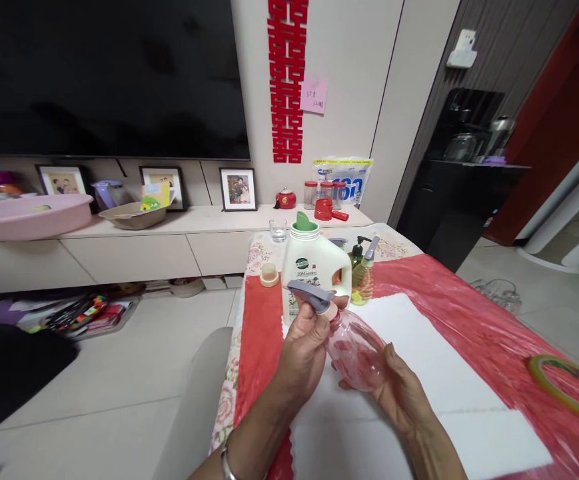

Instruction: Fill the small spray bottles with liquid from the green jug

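My left hand (305,350) grips the neck of a clear pink spray bottle (356,347), just under its grey trigger head (312,295). My right hand (403,390) cups the bottle's body from below, thumb up along its side. The bottle is tilted, its head pointing up and left, above a white sheet (449,373) on the table. Just behind stands a white detergent jug (314,267) with a green open spout. Its loose cap (270,275) lies to the left.
The table has a red plastic cover (469,313). A small yellow spray bottle (364,277) and a green pump bottle (356,252) stand right of the jug, a glass (278,231) at the far edge. A tape roll (566,387) lies at right. A low cabinet (134,250) runs along the wall.
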### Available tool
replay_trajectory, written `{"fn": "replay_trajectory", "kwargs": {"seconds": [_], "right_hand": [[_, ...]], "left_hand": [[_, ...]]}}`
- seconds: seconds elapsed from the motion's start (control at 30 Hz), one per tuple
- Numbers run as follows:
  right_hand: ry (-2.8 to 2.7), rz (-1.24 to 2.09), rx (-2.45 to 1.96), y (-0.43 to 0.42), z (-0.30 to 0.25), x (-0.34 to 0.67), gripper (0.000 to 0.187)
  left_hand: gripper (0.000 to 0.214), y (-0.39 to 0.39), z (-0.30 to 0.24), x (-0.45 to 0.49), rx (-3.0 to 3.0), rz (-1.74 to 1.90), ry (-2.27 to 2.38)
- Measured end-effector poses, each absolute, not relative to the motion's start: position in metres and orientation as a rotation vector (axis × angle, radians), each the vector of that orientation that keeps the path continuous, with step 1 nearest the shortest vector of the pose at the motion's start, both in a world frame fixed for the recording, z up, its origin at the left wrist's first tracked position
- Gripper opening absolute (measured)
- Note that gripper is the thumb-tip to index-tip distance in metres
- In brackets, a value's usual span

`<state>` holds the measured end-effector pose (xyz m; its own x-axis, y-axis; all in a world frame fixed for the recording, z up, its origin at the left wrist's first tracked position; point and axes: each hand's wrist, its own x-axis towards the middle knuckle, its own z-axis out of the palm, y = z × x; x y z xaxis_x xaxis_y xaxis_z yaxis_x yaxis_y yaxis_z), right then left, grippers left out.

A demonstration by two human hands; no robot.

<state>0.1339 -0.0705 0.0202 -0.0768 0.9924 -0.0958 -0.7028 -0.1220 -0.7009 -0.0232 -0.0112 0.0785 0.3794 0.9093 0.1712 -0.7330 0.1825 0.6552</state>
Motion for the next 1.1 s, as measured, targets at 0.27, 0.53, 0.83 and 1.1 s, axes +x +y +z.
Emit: {"fn": "replay_trajectory", "kwargs": {"seconds": [0.27, 0.53, 0.83, 1.1], "right_hand": [[-0.616, 1.572, -0.691, -0.069, 0.013, 0.135, 0.066], [-0.613, 1.598, -0.702, -0.07, 0.017, 0.134, 0.063], [-0.618, 1.647, -0.65, -0.069, 0.013, 0.131, 0.07], [-0.619, 1.594, -0.657, -0.073, 0.02, 0.125, 0.063]], "left_hand": [[0.036, -0.011, 0.078, -0.024, 0.748, 1.226, 0.319], [0.036, -0.01, 0.082, -0.027, 0.805, 1.226, 0.326], [0.036, -0.013, 0.09, -0.031, 0.86, 1.164, 0.361], [0.036, -0.021, 0.081, -0.022, 1.007, 1.312, 0.54]]}}
